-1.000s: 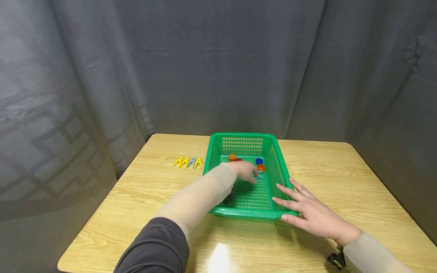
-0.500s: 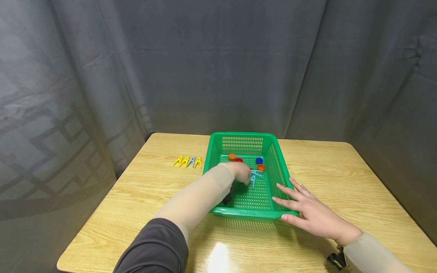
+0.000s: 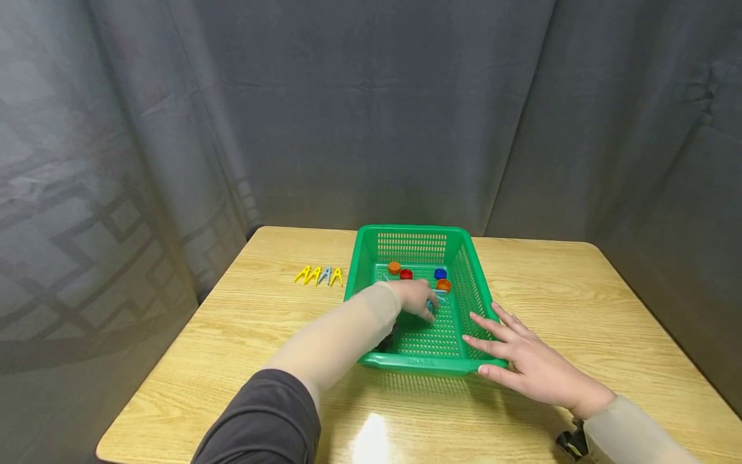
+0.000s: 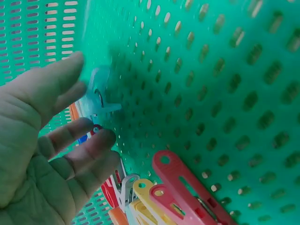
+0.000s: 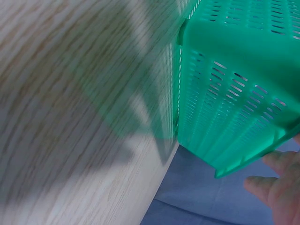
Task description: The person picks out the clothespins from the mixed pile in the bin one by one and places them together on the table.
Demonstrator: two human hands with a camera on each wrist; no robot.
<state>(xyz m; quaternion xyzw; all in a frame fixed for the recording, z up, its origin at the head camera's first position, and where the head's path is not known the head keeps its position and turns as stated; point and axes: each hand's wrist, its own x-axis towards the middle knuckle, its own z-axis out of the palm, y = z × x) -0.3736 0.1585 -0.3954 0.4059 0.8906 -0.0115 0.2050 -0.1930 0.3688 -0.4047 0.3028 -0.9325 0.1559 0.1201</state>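
Note:
My left hand [image 3: 414, 298] reaches down into the green basket [image 3: 431, 364], its fingers over a light-blue clothespin [image 3: 429, 305]. In the left wrist view the thumb and fingers are spread apart, and a light-blue clothespin [image 4: 99, 96] stands just beyond their tips. Below the fingers lie red clothespins [image 4: 185, 187], a yellow clothespin [image 4: 149, 199] and a grey one. My right hand [image 3: 530, 361] rests at the basket's right front corner with fingers spread over the rim. In the right wrist view its fingertips [image 5: 260, 187] show beside the rim.
Orange caps [image 3: 394, 267], a red cap [image 3: 406, 274] and a blue cap [image 3: 440, 274] lie toward the basket's back. Outside, left of the basket, yellow clothespins [image 3: 303, 274] and a blue-grey clothespin [image 3: 326, 276] form a row on the wooden table [image 3: 261, 322]. Grey curtains surround it.
My left hand drew back to the left, exposing the light-blue clothespins, then came forward again with its fingers extended over the nearer one. The right hand has stayed on the rim.

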